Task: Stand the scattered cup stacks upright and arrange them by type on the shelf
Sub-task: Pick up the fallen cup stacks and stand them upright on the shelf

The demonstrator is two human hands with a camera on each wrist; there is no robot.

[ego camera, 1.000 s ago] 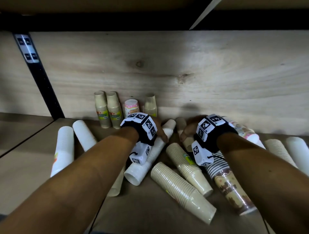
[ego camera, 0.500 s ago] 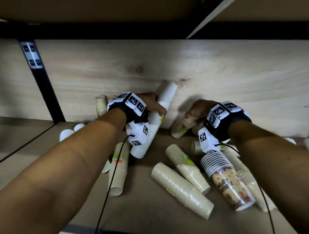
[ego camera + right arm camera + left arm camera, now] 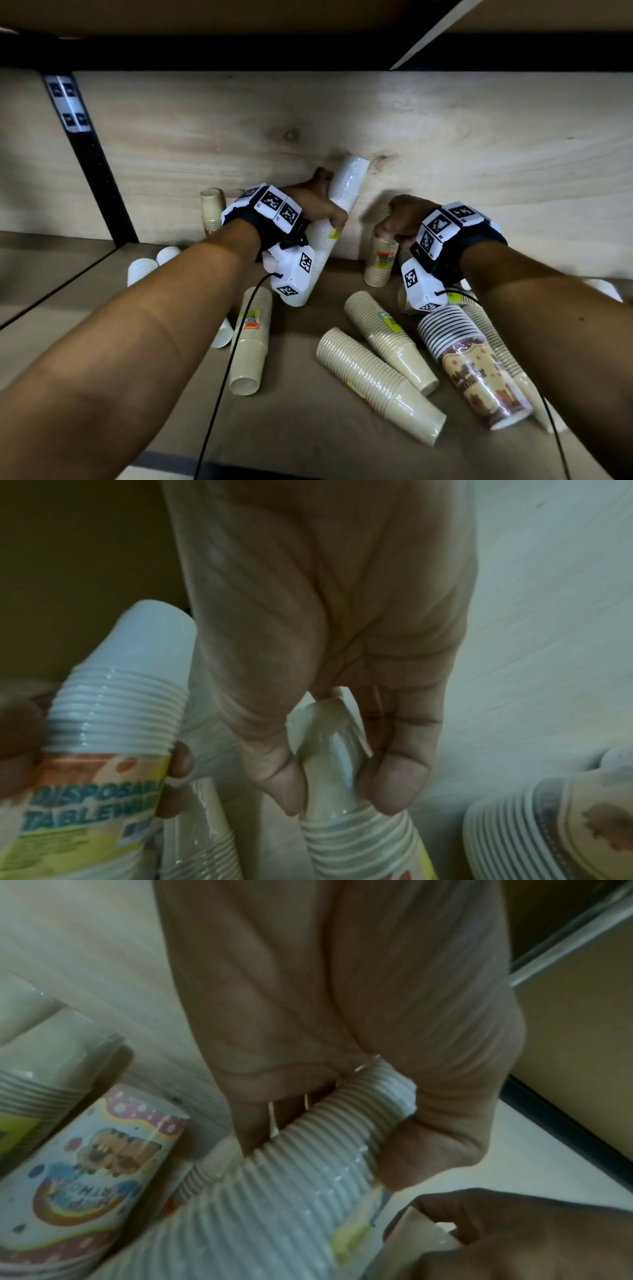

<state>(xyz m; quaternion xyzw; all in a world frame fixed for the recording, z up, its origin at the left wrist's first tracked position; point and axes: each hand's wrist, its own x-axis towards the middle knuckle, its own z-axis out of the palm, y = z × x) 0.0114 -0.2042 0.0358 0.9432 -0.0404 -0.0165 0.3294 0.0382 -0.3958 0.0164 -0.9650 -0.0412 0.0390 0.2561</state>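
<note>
Head view: a wooden shelf [image 3: 308,438] with a plywood back wall holds scattered cup stacks. Near the left edge lie two white cup stacks [image 3: 142,270]. A cream stack with a label [image 3: 250,339] lies beside the left forearm. The left hand [image 3: 308,205] has its fingers wrapped around a tall white cup stack [image 3: 337,219], which tilts with its top against the back wall and its base on the shelf. To its right, the right hand [image 3: 406,216] pinches the top of a short cream cup stack [image 3: 382,260] standing upright near the back edge. In front lie two long cream stacks [image 3: 380,383] and, toward the right, a printed brown-patterned cup stack [image 3: 479,370].
</note>
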